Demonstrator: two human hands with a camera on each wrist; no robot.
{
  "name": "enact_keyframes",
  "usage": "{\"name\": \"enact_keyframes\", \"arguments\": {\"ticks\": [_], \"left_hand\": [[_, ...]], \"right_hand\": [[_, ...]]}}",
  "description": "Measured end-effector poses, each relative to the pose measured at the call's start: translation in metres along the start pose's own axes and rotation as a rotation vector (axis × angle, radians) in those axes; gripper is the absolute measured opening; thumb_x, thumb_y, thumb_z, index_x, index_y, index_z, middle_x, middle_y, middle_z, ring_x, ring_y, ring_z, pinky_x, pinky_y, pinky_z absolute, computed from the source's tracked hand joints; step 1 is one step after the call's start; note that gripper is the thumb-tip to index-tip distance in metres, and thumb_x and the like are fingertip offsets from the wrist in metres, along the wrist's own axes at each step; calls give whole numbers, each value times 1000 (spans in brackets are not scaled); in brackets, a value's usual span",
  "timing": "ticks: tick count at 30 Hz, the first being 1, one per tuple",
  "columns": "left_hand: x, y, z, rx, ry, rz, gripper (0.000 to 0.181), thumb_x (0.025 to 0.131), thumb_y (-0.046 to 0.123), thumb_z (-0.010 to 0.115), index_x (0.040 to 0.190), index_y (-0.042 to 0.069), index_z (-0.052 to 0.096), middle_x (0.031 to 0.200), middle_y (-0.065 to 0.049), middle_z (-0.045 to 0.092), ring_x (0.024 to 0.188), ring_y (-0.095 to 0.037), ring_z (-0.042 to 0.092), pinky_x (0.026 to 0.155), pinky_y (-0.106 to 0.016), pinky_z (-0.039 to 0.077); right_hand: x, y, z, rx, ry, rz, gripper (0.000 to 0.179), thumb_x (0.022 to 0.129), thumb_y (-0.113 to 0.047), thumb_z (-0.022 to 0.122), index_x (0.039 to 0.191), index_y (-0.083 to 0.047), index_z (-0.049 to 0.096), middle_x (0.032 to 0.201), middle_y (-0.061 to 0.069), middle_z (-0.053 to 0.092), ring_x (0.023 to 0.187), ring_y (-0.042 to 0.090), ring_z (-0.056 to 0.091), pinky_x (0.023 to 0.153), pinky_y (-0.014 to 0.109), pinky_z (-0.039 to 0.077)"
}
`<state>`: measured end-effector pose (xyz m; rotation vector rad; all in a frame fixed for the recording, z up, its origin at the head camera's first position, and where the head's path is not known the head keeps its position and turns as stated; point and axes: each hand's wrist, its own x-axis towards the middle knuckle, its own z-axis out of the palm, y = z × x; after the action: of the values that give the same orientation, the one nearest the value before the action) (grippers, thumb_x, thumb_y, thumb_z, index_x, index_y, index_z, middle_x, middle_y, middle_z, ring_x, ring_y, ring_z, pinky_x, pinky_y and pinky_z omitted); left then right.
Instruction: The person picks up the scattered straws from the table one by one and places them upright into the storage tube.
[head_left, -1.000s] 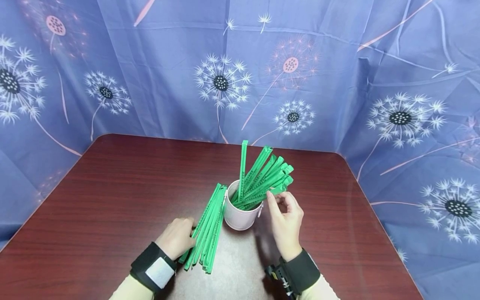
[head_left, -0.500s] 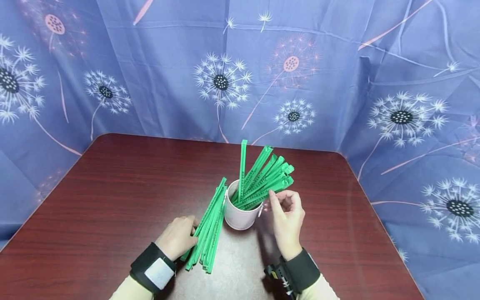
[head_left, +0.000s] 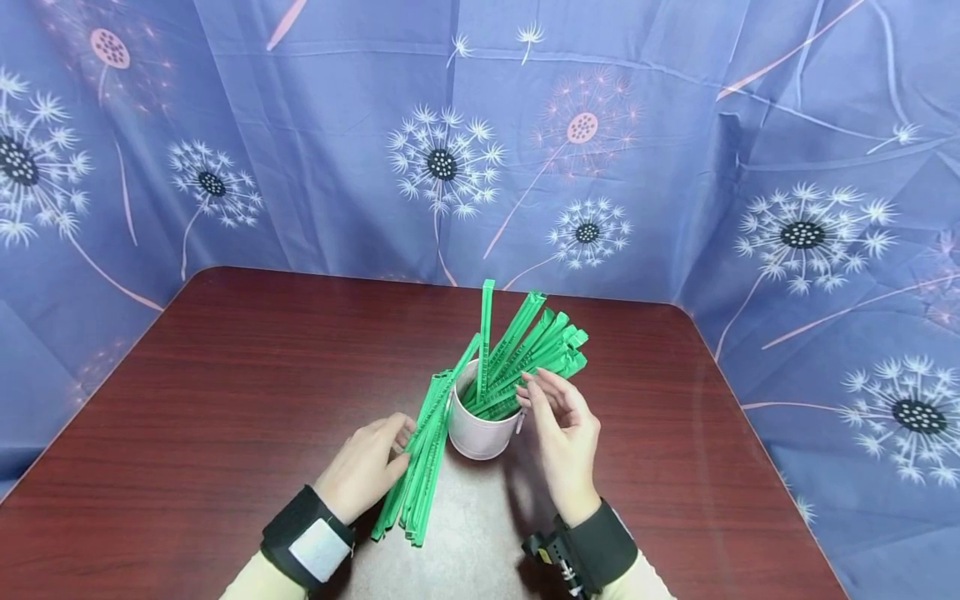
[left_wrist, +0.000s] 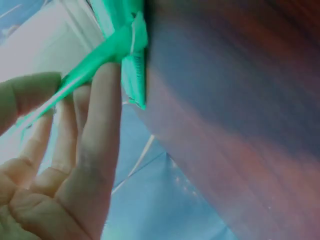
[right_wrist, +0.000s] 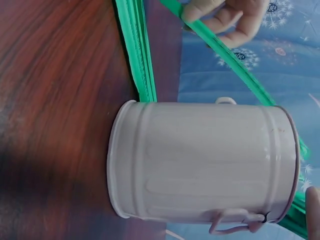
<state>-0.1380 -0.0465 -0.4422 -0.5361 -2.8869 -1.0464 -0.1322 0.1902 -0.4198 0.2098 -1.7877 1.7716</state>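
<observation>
My left hand (head_left: 363,467) pinches a long, thin green wrapped stick (right_wrist: 230,57) between thumb and fingers. The stick slants up, its far end overlapping the rim of a small pale pink bucket (head_left: 480,437) in the head view. Below that hand, a pile of similar green sticks (head_left: 422,492) lies on the table, right beside the bucket. Many more green sticks (head_left: 528,346) stand in the bucket, most leaning right and one nearly upright. At the bucket's right rim is my right hand (head_left: 566,442), its fingers loosely bent by the leaning sticks, with nothing held in view.
A dark red wood-grain table (head_left: 262,358) carries the bucket and the pile. Behind and beside it hangs a blue dandelion-print cloth (head_left: 337,150). A small handle (right_wrist: 235,220) juts from the bucket's side.
My left hand has lifted a stick from the pile and moved it up and right toward the bucket. The right hand has shifted slightly left over the rim, its fingers more extended.
</observation>
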Motion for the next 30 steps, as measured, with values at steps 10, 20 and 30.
{"name": "enact_keyframes", "arguments": {"ticks": [10, 20, 30], "left_hand": [[1, 4, 0, 5, 38, 125, 29, 86, 3, 73, 112, 16, 65, 89, 1, 67, 74, -10, 66, 63, -23, 51], [0, 4, 5, 62, 104, 319, 33, 86, 6, 74, 117, 15, 66, 97, 1, 70, 79, -10, 66, 67, -27, 54], [-2, 3, 8, 47, 112, 468, 37, 85, 3, 73, 119, 11, 63, 97, 1, 69, 82, -12, 67, 70, -30, 56]], "right_hand": [[-3, -8, 7, -1, -80, -7, 32, 92, 7, 62, 120, 19, 56, 108, 21, 72, 92, 10, 73, 79, 27, 59], [-7, -14, 14, 5, -141, -36, 27, 91, 8, 62, 117, 16, 60, 102, 4, 75, 85, 10, 73, 77, 26, 59], [-9, -17, 17, 38, -67, -27, 28, 86, 12, 65, 111, 18, 54, 92, -13, 74, 79, 4, 71, 72, 17, 56]]}}
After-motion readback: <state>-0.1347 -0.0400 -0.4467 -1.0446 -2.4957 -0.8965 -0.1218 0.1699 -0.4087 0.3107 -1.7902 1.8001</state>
